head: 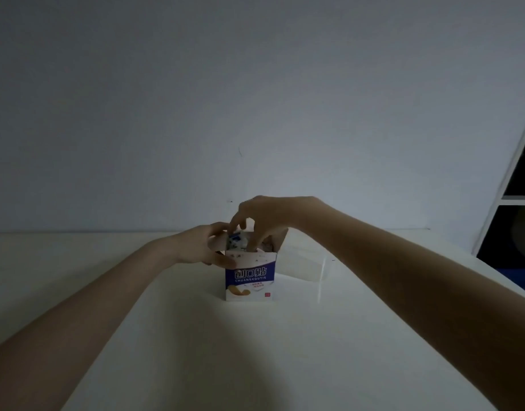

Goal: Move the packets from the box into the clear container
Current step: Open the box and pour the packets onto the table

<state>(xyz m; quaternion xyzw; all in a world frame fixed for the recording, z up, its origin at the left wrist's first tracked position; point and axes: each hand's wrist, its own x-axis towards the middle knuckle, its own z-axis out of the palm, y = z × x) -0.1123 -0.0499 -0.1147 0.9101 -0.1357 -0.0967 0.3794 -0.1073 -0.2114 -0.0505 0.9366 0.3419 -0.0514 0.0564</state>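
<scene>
A small blue and white box stands upright on the white table, its top open. My left hand grips the box's upper left edge. My right hand reaches down into the open top, fingers curled around blue and white packets that stick up from the box. Just right of the box and behind it sits the clear container, partly hidden by my right forearm. I cannot tell what is in the container.
The white table runs to a plain wall at the back. A white shelf unit with dark compartments stands at the far right, beyond the table's right edge.
</scene>
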